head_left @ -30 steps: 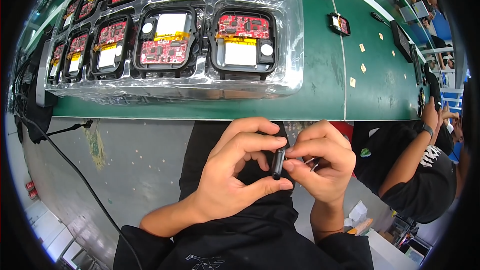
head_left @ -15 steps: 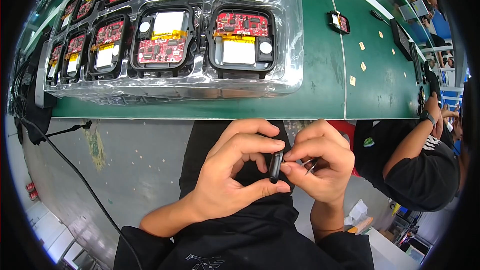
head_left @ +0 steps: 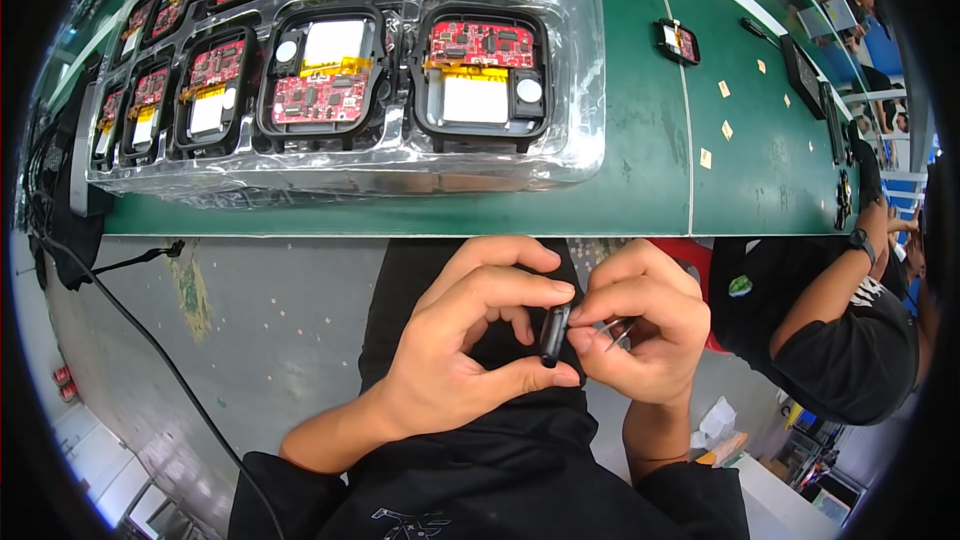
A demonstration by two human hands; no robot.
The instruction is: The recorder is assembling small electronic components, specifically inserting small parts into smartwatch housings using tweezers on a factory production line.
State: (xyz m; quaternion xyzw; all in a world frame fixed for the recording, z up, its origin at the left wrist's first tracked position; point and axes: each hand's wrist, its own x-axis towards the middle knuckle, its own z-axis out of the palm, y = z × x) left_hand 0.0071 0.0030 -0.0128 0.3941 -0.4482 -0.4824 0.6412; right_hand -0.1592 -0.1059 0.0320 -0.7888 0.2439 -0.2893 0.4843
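Observation:
Over my lap, my left hand [head_left: 470, 325] pinches a small black casing [head_left: 554, 335] by its two ends, between the fingers above and the thumb below. The casing stands edge-on, so its faces are mostly hidden. My right hand [head_left: 645, 325] is closed at its right side, with thumb and forefinger tips against or very near it. Thin metal tweezers [head_left: 618, 332] sit among the right fingers, tips pointing out below. Whether those fingertips also pinch a tiny part cannot be made out.
A clear plastic tray [head_left: 400, 172] on the green table [head_left: 640, 195] holds several black housings [head_left: 482, 75] with red circuit boards. Two more housings [head_left: 678, 43] and small paper pieces [head_left: 724, 90] lie to the right. A co-worker [head_left: 820, 330] sits at the right; a black cable [head_left: 150, 315] hangs left.
The black casing has turned slightly, showing more of its side. My right fingertips have shifted a little with it. The co-worker's arm at the right has moved slightly.

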